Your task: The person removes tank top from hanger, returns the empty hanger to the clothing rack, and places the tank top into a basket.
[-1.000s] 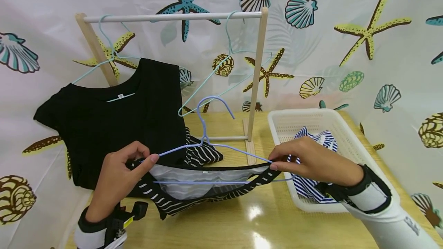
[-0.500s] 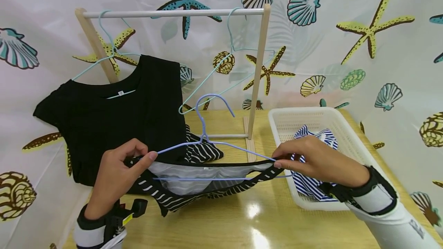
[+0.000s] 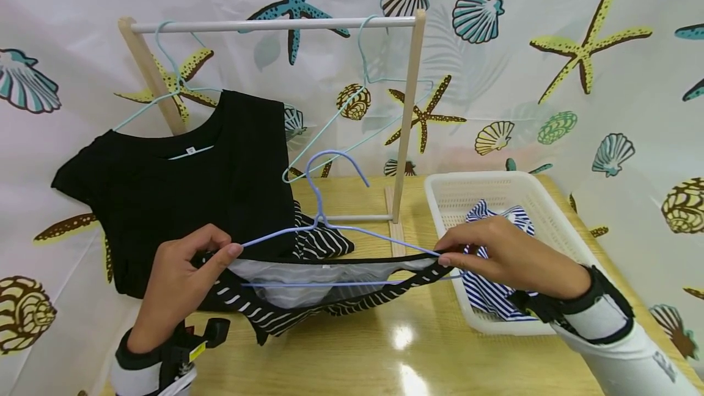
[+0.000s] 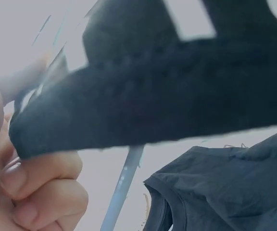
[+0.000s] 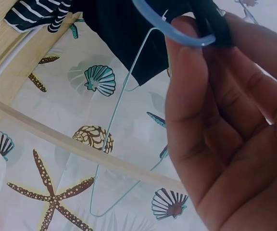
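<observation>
A black-and-white striped top hangs between my two hands, its neckline spread and its pale inside showing. A blue hanger runs inside it, hook upward and bottom bar across the neck opening. At the left shoulder, my left hand pinches the cloth beside the hanger's arm; the left wrist view has black cloth between thumb and fingers. My right hand pinches the other shoulder against the hanger. In the right wrist view, the blue hanger's end and dark cloth meet at the fingertips.
Behind stands a rack with a black T-shirt on a mint hanger and a bare mint hanger. Another striped garment shows under the rack. A white basket at the right holds a blue-striped garment.
My hands have moved slightly apart, the left one leftward and the right one rightward, stretching the neckline. The blue hanger has shifted a little left. Both hands keep their grip.
</observation>
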Demonstrator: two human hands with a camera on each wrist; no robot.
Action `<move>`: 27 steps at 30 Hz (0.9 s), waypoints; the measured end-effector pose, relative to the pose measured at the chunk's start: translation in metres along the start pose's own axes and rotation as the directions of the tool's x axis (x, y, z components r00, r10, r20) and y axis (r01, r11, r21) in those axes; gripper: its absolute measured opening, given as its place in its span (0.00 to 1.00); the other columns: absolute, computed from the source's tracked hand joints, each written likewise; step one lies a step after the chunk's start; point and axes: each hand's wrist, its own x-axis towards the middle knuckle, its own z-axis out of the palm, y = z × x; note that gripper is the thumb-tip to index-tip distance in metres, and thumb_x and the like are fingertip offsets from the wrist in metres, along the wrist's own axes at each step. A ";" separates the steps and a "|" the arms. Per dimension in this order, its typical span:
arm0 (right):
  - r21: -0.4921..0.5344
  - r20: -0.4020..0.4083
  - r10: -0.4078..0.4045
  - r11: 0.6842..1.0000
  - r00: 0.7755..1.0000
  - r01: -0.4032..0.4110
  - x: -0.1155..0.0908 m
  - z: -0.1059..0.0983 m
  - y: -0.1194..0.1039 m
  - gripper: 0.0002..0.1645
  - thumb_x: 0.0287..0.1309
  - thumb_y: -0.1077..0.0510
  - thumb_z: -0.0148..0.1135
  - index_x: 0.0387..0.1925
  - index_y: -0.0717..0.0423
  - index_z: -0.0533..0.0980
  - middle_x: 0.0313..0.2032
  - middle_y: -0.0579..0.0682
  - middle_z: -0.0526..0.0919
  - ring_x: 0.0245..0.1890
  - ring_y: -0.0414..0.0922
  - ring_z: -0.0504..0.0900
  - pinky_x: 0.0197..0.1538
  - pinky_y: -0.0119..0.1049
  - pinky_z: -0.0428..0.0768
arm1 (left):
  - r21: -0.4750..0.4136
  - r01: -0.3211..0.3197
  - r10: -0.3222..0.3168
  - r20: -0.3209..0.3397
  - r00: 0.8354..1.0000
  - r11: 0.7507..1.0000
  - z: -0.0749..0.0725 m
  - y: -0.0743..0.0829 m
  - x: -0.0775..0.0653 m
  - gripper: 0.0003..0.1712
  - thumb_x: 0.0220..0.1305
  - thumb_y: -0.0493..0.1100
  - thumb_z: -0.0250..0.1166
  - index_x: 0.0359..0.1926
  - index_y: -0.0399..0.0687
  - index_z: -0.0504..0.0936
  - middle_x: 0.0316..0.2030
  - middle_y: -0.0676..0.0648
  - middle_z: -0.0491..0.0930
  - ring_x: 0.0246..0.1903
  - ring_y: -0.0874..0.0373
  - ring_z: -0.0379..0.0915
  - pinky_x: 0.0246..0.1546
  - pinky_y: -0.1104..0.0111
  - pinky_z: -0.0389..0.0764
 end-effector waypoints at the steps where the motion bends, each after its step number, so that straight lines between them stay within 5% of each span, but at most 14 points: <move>1: -0.001 -0.004 0.000 1.000 1.000 0.000 -0.001 0.000 0.000 0.10 0.57 0.64 0.66 0.39 0.47 0.82 0.33 0.35 0.82 0.29 0.29 0.77 0.34 0.22 0.73 | 0.001 -0.010 0.010 -0.001 1.000 1.000 0.000 0.000 0.000 0.09 0.56 0.34 0.71 0.28 0.54 0.81 0.22 0.59 0.78 0.25 0.65 0.68 0.26 0.74 0.65; 27: -0.055 -0.119 -0.006 0.998 0.993 -0.001 -0.017 -0.006 0.001 0.16 0.51 0.68 0.69 0.39 0.46 0.83 0.33 0.37 0.84 0.29 0.31 0.78 0.34 0.22 0.74 | 0.003 -0.081 0.081 -0.071 0.994 0.997 -0.005 -0.004 -0.004 0.12 0.50 0.28 0.72 0.28 0.50 0.84 0.24 0.55 0.80 0.24 0.66 0.67 0.29 0.78 0.68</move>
